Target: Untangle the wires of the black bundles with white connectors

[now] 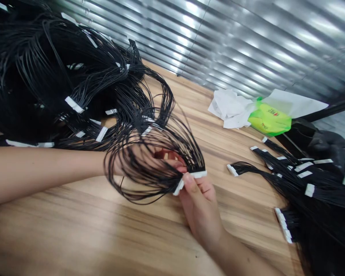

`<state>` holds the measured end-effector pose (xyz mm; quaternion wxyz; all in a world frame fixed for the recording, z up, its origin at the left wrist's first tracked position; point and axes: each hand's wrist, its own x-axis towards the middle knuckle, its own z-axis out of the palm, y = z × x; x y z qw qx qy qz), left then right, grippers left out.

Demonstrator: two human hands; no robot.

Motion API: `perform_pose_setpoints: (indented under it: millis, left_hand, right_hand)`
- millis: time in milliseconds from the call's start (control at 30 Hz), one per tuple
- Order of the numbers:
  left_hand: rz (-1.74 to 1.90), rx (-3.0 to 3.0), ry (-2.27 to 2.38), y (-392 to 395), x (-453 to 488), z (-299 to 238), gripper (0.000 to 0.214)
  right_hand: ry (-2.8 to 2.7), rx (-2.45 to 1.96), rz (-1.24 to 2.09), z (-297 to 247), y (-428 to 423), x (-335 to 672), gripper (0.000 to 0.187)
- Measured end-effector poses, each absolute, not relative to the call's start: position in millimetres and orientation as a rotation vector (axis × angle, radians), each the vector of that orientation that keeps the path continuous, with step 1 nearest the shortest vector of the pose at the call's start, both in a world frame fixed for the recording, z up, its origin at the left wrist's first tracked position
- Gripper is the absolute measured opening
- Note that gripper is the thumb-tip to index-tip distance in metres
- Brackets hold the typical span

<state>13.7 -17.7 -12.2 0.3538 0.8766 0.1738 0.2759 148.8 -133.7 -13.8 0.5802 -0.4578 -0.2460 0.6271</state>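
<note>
A looped wire harness (149, 168) of thin black wires is between my hands above the wooden table. Its two white connectors (199, 174) come together at the right end of the loop, set at an angle to each other. My right hand (199, 207) pinches the connectors, thumb on top. Behind the wires, my left hand (169, 161) is curled with its fingertips by the wire ends near the connectors; the loop partly covers it. A large heap of similar black harnesses (46, 73) with white connectors lies beyond my left forearm.
More black harnesses (299, 188) with white connectors lie along the right side. Crumpled white paper (231, 109) and a bright green plastic packet (270, 118) sit at the table's back edge. A corrugated metal wall (218, 42) rises behind the wooden table (103, 234).
</note>
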Motion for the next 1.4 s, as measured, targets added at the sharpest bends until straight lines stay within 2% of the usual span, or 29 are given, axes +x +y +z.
perform_pose_setpoints:
  millis: [100, 233, 400, 567, 667, 800, 1200, 1400]
  left_hand:
    - [0.630, 2.051, 0.339, -20.3, 18.4, -12.5, 0.040]
    - [0.724, 1.832, 0.358, -15.9, 14.4, -10.6, 0.030]
    - [0.829, 2.525, 0.527, -9.9, 2.6, -10.9, 0.016]
    - [1.045, 2.966, 0.137, -11.9, -6.5, -7.3, 0.011]
    - [1.112, 3.026, 0.057, -14.1, -8.5, -0.3, 0.018]
    - [1.234, 3.030, 0.216, -13.1, -4.4, 3.7, 0.018]
    - [1.255, 3.115, 0.260, -6.2, -6.0, 4.5, 0.026]
    - [1.172, 3.045, 0.358, -10.0, -1.1, 2.1, 0.011]
  right_hand:
    - [-0.465, -1.105, 1.304, -13.0, -128.6, 150.5, 0.016]
    - [-0.411, -1.164, 1.120, -12.7, -124.2, 154.1, 0.015]
    - [-0.352, -1.151, 1.059, -11.3, -121.5, 155.6, 0.019]
    - [-0.366, -1.169, 1.042, -10.3, -119.6, 156.3, 0.022]
    - [-0.430, -1.225, 1.043, -12.4, -120.8, 156.6, 0.024]
    - [-0.499, -1.274, 1.063, -15.4, -123.0, 156.1, 0.027]
    - [-0.514, -1.264, 1.106, -20.5, -126.3, 158.2, 0.023]
    - [-0.576, -1.290, 1.105, -21.4, -125.0, 156.9, 0.023]
